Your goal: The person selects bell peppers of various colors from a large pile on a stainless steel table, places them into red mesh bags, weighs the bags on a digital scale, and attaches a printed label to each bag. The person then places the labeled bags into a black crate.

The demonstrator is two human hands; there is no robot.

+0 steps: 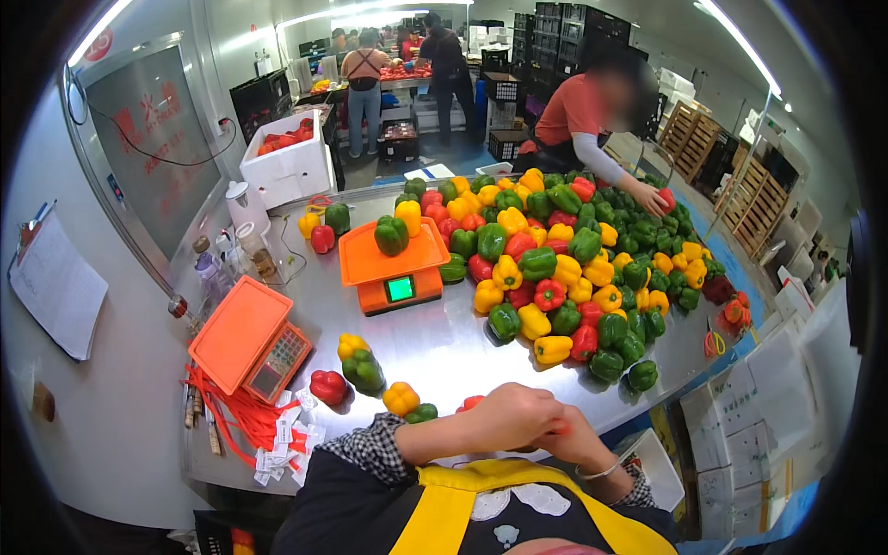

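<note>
My left hand [517, 415] and my right hand [574, 433] meet close in front of my chest, fingers bent together. A bit of red shows between the fingertips; what it is stays hidden. Just beyond my left hand lie a red bell pepper [470, 402], partly covered, a yellow bell pepper [401, 399] and a green one [421, 414]. Farther left sit another yellow pepper [352, 345], a green pepper [363, 371] and a red pepper [329, 387]. An orange weighing scale [378, 300] with a lit display carries a green pepper [391, 236] and a yellow pepper [410, 217].
A large heap of mixed bell peppers [569, 263] covers the steel table's [444, 347] right side. A co-worker's hand [649, 200] holds a red pepper there. At left are a second orange scale [243, 333], red mesh strips [232, 413] with white tags, and bottles [211, 274]. Scissors [713, 343] lie right.
</note>
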